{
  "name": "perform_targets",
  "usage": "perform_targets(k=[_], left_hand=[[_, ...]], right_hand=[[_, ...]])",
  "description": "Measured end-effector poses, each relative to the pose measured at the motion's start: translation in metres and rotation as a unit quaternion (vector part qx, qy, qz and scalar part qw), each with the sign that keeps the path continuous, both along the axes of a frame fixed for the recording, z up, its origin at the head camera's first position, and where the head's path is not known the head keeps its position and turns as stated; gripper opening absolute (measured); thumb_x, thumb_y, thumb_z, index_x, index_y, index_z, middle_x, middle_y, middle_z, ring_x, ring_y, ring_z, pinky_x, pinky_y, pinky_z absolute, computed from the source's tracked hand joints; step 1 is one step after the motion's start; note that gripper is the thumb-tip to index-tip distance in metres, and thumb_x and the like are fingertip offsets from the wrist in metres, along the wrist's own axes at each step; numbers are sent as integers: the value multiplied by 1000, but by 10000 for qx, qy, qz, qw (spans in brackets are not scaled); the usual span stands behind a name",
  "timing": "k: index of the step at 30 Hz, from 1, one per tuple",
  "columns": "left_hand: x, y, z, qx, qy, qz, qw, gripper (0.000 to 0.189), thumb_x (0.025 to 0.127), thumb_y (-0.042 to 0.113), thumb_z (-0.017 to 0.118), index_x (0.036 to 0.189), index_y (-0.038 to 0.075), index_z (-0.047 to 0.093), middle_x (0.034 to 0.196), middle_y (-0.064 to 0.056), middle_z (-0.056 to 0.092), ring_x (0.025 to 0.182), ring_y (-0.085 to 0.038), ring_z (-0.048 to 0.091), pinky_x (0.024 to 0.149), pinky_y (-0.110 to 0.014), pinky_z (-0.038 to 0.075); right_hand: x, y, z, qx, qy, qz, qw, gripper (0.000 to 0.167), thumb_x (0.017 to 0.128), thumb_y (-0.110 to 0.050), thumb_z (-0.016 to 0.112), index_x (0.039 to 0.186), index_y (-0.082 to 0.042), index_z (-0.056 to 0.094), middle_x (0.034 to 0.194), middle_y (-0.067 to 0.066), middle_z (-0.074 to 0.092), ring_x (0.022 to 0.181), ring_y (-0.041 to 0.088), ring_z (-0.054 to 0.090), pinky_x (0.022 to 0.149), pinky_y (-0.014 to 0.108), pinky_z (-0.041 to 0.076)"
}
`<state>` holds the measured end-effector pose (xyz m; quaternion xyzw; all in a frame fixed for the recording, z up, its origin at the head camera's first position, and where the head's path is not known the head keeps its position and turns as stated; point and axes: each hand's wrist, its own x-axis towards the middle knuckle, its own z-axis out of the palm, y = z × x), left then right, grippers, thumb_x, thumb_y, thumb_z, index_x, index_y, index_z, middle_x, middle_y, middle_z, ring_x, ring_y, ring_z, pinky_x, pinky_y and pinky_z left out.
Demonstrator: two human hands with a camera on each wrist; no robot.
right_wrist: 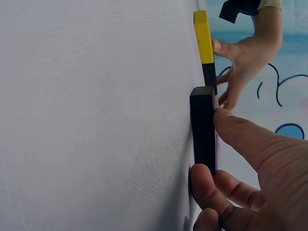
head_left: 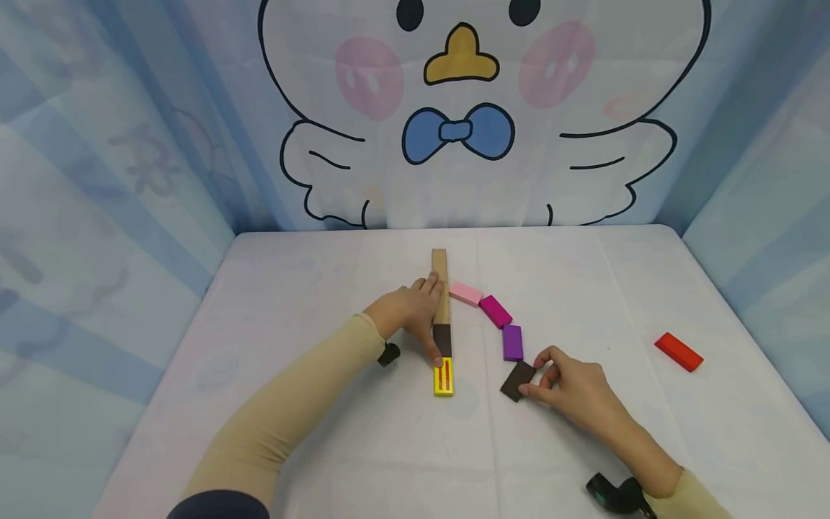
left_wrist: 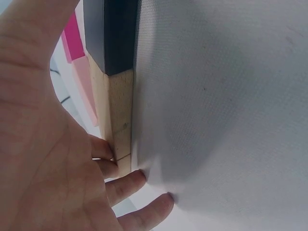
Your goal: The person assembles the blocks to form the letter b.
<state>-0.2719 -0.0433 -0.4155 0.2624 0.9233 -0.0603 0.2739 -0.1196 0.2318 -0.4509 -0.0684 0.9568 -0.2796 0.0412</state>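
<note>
A straight column of blocks runs toward the back of the table: a yellow block (head_left: pixel 444 382) with red stripes, a dark brown block (head_left: pixel 442 341) and wooden blocks (head_left: pixel 439 259). Against its left side lies my left hand (head_left: pixel 413 311), fingers extended beside the wood and thumb at the yellow block. From the column a curve of pink block (head_left: pixel 465 294), magenta block (head_left: pixel 496 311) and purple block (head_left: pixel 512 343) bends right and forward. At the curve's near end, my right hand (head_left: pixel 579 389) pinches another dark brown block (head_left: pixel 516 381), tilted against the purple one's line.
Off to the right, a red block (head_left: pixel 679 352) lies alone on the white-covered table (head_left: pixel 363 461). A black wrist device (head_left: pixel 616 494) sits by the right sleeve. Behind the table hangs a printed curtain (head_left: pixel 454 194), with more fabric at both sides.
</note>
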Motion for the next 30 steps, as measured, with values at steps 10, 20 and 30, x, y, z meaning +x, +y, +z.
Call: perform_targets(k=[10, 20, 30], left_hand=[[-1, 0, -2, 52, -18, 25, 10000, 156, 61, 81, 83, 165, 3, -3, 173, -18, -13, 161, -35, 8, 126, -52, 25], [-4, -3, -4, 36, 15, -70, 10000, 158, 61, 82, 83, 165, 2, -5, 173, -18, -14, 161, -36, 7, 126, -53, 25], [-2, -2, -3, 132, -2, -14, 9999, 157, 61, 80, 84, 165, 2, -3, 173, -18, -13, 161, -36, 8, 127, -53, 24]], right_hand=[[-13, 37, 15, 410, -112, -563, 9975, 44, 92, -37, 78, 116, -4, 62, 95, 8, 73, 77, 20, 57, 62, 30, 45], [-19, 117, 13, 834, 432, -1033, 9902, 41, 98, -26, 71, 122, 6, 64, 131, 41, 50, 113, 59, 46, 84, 70, 44], [-20, 166, 7, 1116, 80, -1470, 9828, 43, 95, -11, 65, 128, 12, 51, 128, 48, 38, 105, 62, 40, 72, 70, 53]])
